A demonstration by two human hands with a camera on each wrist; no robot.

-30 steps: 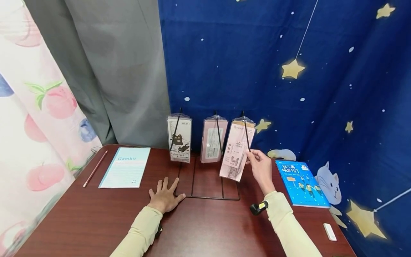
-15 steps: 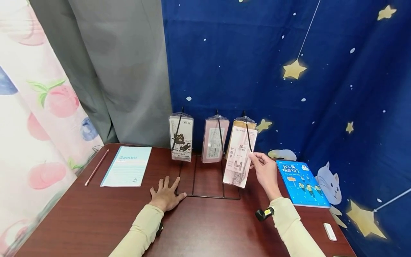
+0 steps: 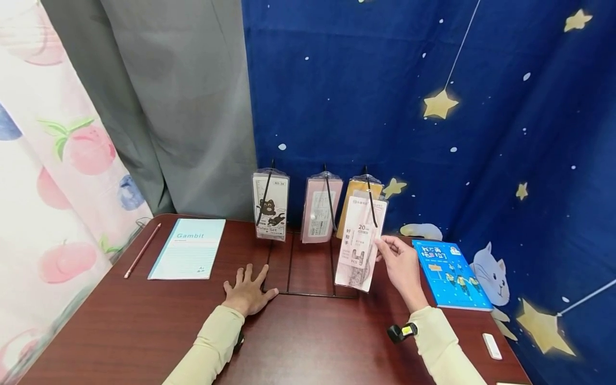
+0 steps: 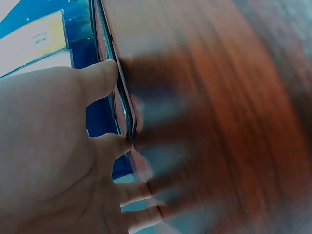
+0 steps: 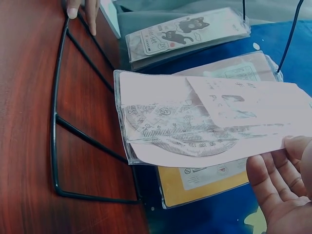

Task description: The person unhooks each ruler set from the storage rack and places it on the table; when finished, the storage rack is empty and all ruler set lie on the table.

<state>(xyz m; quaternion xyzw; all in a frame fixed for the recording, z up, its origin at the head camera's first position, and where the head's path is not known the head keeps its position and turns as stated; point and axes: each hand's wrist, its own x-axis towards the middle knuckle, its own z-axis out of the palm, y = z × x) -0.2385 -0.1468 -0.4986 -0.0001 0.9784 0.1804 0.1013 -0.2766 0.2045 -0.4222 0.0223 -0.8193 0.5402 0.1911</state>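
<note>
My right hand [image 3: 401, 262] pinches the right edge of a pink packaged ruler set [image 3: 358, 243] between thumb and fingers. A protractor [image 5: 195, 144] shows through its clear sleeve in the right wrist view. One black hook overlaps the upper part of this pack; whether the pack still hangs on it, I cannot tell. Behind it hangs an orange-backed pack [image 3: 357, 186]. Fingers spread, my left hand [image 3: 247, 293] rests on the table beside the wire rack's base [image 3: 308, 294]. Its thumb and forefinger lie at the black wire [image 4: 127, 105] in the left wrist view.
A white cat-print ruler set [image 3: 271, 206] and another pink pack [image 3: 321, 208] hang on the other hooks. On the left lie a notebook [image 3: 190, 248] and a pencil [image 3: 143, 250]. A blue book [image 3: 452, 275] and a white eraser [image 3: 492, 346] lie on the right.
My right hand has drawn the pink ruler set down and toward me, slightly rightward, uncovering more of the orange-backed pack. The left hand stays in place on the table.
</note>
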